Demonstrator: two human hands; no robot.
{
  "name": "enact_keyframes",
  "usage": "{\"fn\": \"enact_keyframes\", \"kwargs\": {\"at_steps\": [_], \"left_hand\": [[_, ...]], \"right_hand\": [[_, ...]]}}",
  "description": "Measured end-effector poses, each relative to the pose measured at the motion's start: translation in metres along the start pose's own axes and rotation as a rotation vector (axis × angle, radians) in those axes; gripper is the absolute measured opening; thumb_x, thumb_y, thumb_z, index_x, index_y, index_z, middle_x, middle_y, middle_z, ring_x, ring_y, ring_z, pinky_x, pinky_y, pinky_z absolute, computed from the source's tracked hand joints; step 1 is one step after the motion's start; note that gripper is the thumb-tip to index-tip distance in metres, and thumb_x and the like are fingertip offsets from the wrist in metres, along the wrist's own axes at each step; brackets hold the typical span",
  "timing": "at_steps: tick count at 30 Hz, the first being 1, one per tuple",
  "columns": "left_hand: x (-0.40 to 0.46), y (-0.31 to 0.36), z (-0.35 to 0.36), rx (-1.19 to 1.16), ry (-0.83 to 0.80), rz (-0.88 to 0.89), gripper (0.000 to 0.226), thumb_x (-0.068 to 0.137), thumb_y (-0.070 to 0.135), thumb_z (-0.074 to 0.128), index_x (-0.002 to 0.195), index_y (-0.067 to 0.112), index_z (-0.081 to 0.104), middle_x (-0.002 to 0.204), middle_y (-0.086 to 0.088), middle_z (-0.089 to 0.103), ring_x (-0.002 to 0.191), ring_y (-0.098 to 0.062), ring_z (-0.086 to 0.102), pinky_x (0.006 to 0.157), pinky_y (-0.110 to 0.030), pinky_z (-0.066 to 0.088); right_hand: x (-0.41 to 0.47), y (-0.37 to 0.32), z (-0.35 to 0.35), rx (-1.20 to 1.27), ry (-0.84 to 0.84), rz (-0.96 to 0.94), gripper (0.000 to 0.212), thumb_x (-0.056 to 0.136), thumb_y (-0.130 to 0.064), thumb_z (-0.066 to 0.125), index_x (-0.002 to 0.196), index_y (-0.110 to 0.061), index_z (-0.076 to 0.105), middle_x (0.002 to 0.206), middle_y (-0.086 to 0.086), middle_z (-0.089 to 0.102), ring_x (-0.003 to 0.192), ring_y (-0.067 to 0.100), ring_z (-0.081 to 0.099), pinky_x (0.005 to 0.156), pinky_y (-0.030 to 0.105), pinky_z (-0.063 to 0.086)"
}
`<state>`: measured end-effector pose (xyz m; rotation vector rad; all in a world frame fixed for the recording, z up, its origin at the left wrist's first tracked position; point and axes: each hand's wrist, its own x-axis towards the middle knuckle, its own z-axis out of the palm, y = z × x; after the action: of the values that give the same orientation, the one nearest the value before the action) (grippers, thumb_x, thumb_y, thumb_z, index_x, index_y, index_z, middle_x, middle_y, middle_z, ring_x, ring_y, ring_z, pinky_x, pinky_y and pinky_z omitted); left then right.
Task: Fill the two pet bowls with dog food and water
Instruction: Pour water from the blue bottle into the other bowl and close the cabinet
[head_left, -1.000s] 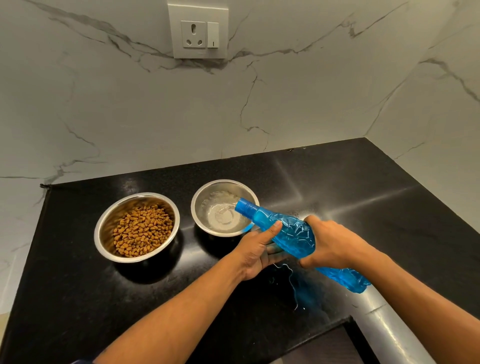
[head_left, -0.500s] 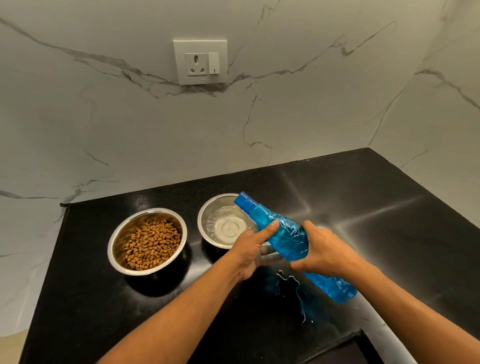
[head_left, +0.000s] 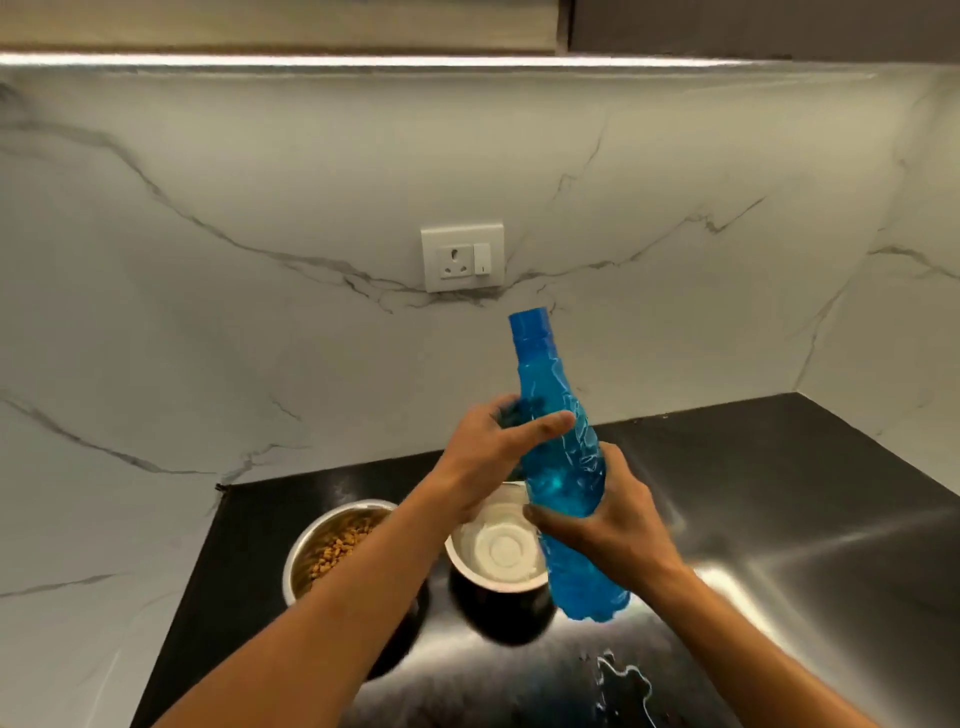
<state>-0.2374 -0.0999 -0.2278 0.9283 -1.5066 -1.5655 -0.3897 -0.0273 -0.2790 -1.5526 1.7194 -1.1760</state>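
Hands are grasping the blue plastic bottle (head_left: 563, 467): right hand (head_left: 613, 519) wrapped at mid-body, left hand (head_left: 488, 457) steadying its side. Tilted over the water bowl (head_left: 498, 551) a second ago, it is being raised upright; pouring appears finished. Kibble bowl (head_left: 332, 545) is sitting filled alongside.

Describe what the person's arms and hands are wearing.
Both forearms are bare as far as the frame shows: no sleeves, watch or bracelets. The left hand and right hand wear no gloves, and no rings show on the fingers, though motion blur softens detail.
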Motion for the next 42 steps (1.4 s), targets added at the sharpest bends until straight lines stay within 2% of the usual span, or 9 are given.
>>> {"fn": "enact_keyframes", "kwargs": {"at_steps": [3,7,15,23,26,31,34,37,42], "left_hand": [[-0.007,0.042,-0.011,0.156,-0.006,0.122,0.032,0.091,0.024,0.073,0.121,0.016,0.066,0.109,0.001,0.077,0.098,-0.014,0.076,0.078,-0.024,0.061],[-0.016,0.089,-0.026,0.344,0.022,0.265,0.03,0.092,0.03,0.07,0.12,0.021,0.065,0.11,0.002,0.074,0.1,-0.013,0.074,0.087,-0.03,0.062],[-0.038,0.124,-0.051,0.443,0.11,0.344,0.026,0.088,0.037,0.069,0.113,0.031,0.063,0.111,0.007,0.074,0.101,-0.01,0.074,0.087,-0.028,0.061],[-0.069,0.149,-0.046,0.551,0.207,0.388,0.053,0.069,0.063,0.063,0.114,0.036,0.063,0.119,0.007,0.073,0.108,-0.011,0.071,0.098,-0.041,0.058],[-0.081,0.179,-0.039,0.547,0.236,0.429,0.048,0.07,0.062,0.063,0.107,0.032,0.067,0.108,0.008,0.077,0.096,-0.007,0.074,0.09,-0.033,0.061],[-0.098,0.259,-0.029,0.517,0.267,0.522,0.03,0.084,0.042,0.073,0.108,0.024,0.073,0.1,0.005,0.08,0.086,-0.008,0.077,0.071,-0.025,0.064],[-0.106,0.315,-0.023,0.566,0.276,0.601,0.035,0.085,0.044,0.072,0.112,0.022,0.071,0.101,0.006,0.079,0.085,-0.008,0.077,0.071,-0.026,0.063],[-0.108,0.365,-0.019,0.602,0.308,0.663,0.041,0.086,0.048,0.072,0.116,0.021,0.07,0.104,0.004,0.079,0.087,-0.012,0.078,0.078,-0.034,0.063],[-0.098,0.431,-0.018,0.626,0.412,0.749,0.044,0.085,0.05,0.073,0.116,0.02,0.067,0.102,0.002,0.078,0.081,-0.013,0.079,0.076,-0.034,0.064]], "right_hand": [[0.009,-0.027,0.01,0.106,0.081,-0.087,0.065,0.067,-0.029,0.094,0.116,-0.024,0.052,0.1,-0.011,0.07,0.086,-0.007,0.069,0.069,0.012,0.055],[0.02,-0.062,0.023,0.216,0.105,-0.2,0.067,0.07,-0.029,0.092,0.121,-0.026,0.048,0.105,-0.009,0.069,0.093,-0.004,0.07,0.073,0.012,0.056],[0.03,-0.103,0.04,0.235,0.081,-0.321,0.066,0.074,-0.033,0.089,0.124,-0.025,0.046,0.105,-0.012,0.066,0.097,-0.009,0.066,0.072,0.006,0.053],[0.016,-0.132,0.032,0.199,0.101,-0.338,0.068,0.072,-0.036,0.089,0.122,-0.031,0.043,0.102,-0.019,0.063,0.095,-0.02,0.06,0.069,-0.001,0.047],[0.008,-0.163,0.012,0.155,0.106,-0.354,0.067,0.07,-0.046,0.087,0.118,-0.035,0.042,0.098,-0.022,0.062,0.09,-0.027,0.055,0.059,0.001,0.048],[0.005,-0.232,-0.031,0.149,0.159,-0.483,0.061,0.068,-0.053,0.085,0.114,-0.038,0.049,0.092,-0.02,0.069,0.085,-0.018,0.063,0.053,0.001,0.047],[0.018,-0.28,-0.055,0.188,0.217,-0.561,0.066,0.06,-0.058,0.085,0.114,-0.036,0.054,0.096,-0.018,0.07,0.081,-0.008,0.067,0.061,0.008,0.05],[0.039,-0.326,-0.074,0.246,0.249,-0.637,0.078,0.05,-0.064,0.081,0.117,-0.029,0.06,0.102,-0.011,0.074,0.085,0.004,0.073,0.074,0.032,0.062],[0.07,-0.393,-0.096,0.314,0.214,-0.713,0.066,0.064,-0.052,0.084,0.121,-0.027,0.059,0.104,-0.008,0.074,0.088,0.008,0.074,0.079,0.035,0.065]]}}
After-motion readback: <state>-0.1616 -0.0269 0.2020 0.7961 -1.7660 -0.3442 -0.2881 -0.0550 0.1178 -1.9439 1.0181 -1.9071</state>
